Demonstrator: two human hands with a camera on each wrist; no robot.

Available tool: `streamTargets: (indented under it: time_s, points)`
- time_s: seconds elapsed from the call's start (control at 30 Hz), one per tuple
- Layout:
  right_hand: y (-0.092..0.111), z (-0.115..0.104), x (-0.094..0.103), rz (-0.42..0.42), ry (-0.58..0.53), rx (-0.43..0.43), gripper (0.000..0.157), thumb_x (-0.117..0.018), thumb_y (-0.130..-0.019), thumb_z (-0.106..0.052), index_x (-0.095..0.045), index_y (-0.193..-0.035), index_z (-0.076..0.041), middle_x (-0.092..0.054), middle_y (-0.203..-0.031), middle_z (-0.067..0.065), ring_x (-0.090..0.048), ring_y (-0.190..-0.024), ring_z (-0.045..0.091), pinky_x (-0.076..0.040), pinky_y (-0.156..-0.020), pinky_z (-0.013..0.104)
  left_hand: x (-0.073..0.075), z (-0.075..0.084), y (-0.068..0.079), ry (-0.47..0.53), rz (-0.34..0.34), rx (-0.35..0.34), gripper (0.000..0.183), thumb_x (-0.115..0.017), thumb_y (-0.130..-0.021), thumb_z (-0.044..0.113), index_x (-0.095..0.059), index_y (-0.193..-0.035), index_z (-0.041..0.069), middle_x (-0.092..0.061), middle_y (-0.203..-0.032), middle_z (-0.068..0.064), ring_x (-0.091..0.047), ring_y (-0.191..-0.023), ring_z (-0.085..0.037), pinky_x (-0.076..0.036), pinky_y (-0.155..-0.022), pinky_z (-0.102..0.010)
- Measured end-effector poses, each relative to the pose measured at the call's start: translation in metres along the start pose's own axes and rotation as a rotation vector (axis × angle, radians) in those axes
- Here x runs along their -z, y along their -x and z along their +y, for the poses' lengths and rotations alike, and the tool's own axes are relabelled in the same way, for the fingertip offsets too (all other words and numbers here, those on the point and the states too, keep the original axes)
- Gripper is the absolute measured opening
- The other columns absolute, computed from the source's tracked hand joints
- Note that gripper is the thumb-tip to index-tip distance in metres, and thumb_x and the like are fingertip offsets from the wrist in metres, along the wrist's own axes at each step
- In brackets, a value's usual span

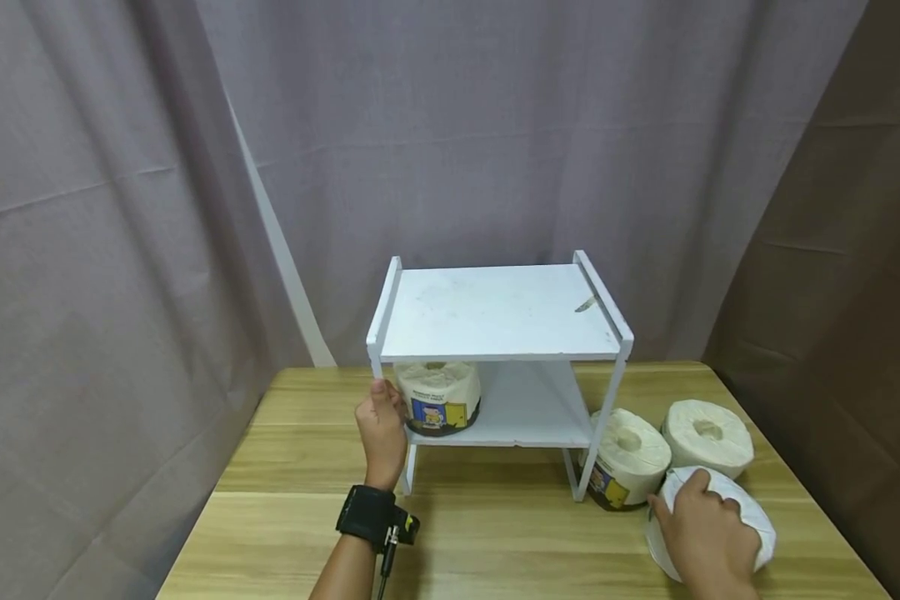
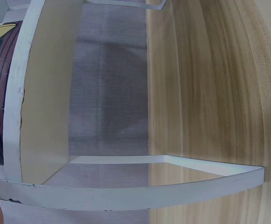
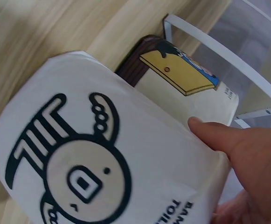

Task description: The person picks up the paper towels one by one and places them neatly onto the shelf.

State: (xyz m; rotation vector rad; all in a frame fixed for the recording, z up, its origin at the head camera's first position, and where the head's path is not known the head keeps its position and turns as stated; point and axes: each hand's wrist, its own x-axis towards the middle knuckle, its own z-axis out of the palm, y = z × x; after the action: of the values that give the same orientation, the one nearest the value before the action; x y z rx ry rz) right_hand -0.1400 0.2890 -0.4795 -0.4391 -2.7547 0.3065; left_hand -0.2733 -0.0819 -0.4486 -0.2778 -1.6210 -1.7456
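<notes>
My left hand grips the left front post of a small white two-tier shelf. Just beside its fingers, a wrapped toilet roll with a blue and yellow picture stands at the left end of the lower tier. At the right, my right hand holds a white-wrapped toilet roll from above. The right wrist view shows a cartoon animal printed on this roll, with the thumb pressed along its edge. The other fingers are mostly hidden there.
Two more wrapped rolls stand right of the shelf: a printed roll close to its right leg and a cream roll behind. All sits on a wooden table. Grey curtains hang behind. My left wrist wears a black strap with a cable.
</notes>
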Motion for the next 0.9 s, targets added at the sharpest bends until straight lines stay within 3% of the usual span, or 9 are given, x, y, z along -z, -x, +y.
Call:
streamTargets:
  time_s: [0.37,0.67,0.9]
  points:
    - [0.002,0.002,-0.005,0.050,-0.015,0.035,0.044,-0.067,-0.084,-0.024,-0.038,-0.096,0.007,-0.052,-0.066,0.023,-0.052,-0.065,0.044,-0.033,-0.042,0.054,0.000,0.006,0.002,0.017,-0.002,0.029,0.053,-0.032,-0.108,0.027,-0.041,-0.065,-0.003,-0.033,-0.050,0.001,-0.031,-0.044,-0.012,-0.028,-0.044,-0.024]
    - [0.006,0.007,0.000,0.031,-0.002,0.046,0.042,-0.065,-0.087,-0.026,-0.039,-0.096,0.005,-0.054,-0.067,0.020,-0.053,-0.068,0.042,-0.035,-0.042,0.054,-0.001,0.003,0.004,0.034,-0.003,0.033,0.057,-0.033,-0.107,0.034,-0.040,-0.064,-0.001,-0.033,-0.050,0.000,-0.031,-0.045,-0.012,-0.027,-0.044,-0.024]
    - [0.010,0.003,0.010,0.145,-0.016,0.107,0.043,-0.070,-0.082,-0.028,-0.040,-0.092,0.003,-0.052,-0.063,0.018,-0.053,-0.064,0.042,-0.031,-0.039,0.052,0.000,0.003,0.001,0.017,-0.001,0.024,0.056,-0.033,-0.107,0.034,-0.040,-0.063,0.000,-0.034,-0.050,0.000,-0.032,-0.045,-0.012,-0.027,-0.044,-0.024]
